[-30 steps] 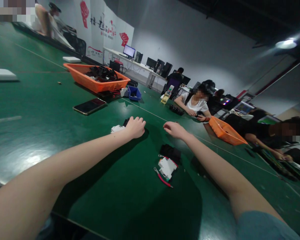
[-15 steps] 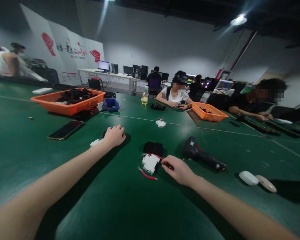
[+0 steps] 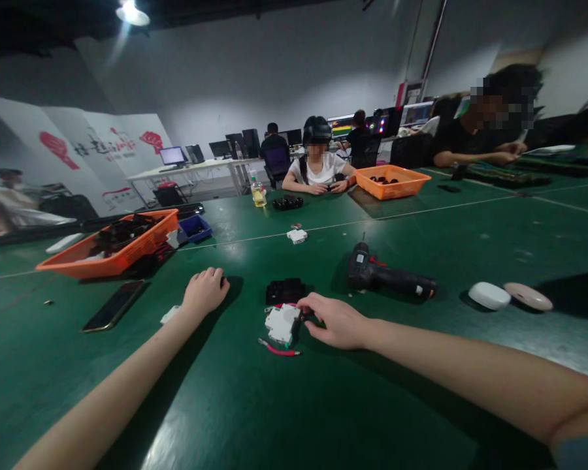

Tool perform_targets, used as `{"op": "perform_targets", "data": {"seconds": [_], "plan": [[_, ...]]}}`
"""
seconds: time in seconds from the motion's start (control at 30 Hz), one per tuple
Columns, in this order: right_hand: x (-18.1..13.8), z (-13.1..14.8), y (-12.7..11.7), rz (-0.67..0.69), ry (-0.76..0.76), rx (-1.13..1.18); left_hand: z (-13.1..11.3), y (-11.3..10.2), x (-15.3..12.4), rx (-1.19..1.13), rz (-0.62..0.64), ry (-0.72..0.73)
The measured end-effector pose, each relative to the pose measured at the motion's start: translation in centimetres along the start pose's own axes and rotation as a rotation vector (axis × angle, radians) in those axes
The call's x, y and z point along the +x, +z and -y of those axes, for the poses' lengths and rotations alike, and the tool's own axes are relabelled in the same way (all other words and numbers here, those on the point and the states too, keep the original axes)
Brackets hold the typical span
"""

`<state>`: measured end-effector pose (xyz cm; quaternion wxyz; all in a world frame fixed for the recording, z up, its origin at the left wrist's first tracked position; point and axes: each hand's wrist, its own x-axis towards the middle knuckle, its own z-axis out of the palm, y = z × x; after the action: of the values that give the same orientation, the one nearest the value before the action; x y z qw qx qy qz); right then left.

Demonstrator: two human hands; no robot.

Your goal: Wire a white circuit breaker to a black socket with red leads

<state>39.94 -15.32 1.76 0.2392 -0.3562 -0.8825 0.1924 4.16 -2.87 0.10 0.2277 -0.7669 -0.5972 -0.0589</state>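
Observation:
My left hand (image 3: 204,292) rests curled on the green table (image 3: 323,405), over a dark part, with a small white part (image 3: 169,314) just beside its wrist. My right hand (image 3: 334,320) pinches at the right side of a white breaker-like part (image 3: 281,324) with a red wire (image 3: 279,350) trailing below it. A black block (image 3: 285,290) lies just behind that part. A black electric screwdriver (image 3: 387,277) lies to the right of it.
A phone (image 3: 114,305) lies at left, in front of an orange basket (image 3: 110,247) of black parts and a blue bin (image 3: 195,228). White and pink discs (image 3: 509,296) sit at right. Other people work across the table near a second orange basket (image 3: 391,182) and a bottle (image 3: 258,193).
The view swung right and levelled. My right hand came back from the far middle to the white part and pinches at its side. My left hand stayed curled in place.

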Motion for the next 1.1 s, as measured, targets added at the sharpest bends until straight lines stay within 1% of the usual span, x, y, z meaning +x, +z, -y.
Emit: {"op": "perform_targets", "data": {"seconds": [0.1, 0.27, 0.63, 0.9, 1.1], "plan": [[0.10, -0.09, -0.09, 0.014, 0.023, 0.004, -0.11, -0.13, -0.06, -0.019, -0.007, -0.004], [0.21, -0.04, 0.05, 0.010, 0.013, -0.001, -0.18, -0.32, -0.33, -0.043, -0.056, 0.021], [0.27, 0.14, 0.16, 0.025, 0.029, -0.009, -0.20, -0.09, -0.45, 0.021, -0.032, -0.007], [0.37, -0.01, 0.26, 0.025, 0.021, -0.008, -0.15, -0.23, -0.46, 0.032, -0.032, 0.000], [0.36, 0.15, 0.16, 0.031, 0.028, 0.009, -0.09, -0.13, -0.50, -0.003, -0.063, 0.009]]}}
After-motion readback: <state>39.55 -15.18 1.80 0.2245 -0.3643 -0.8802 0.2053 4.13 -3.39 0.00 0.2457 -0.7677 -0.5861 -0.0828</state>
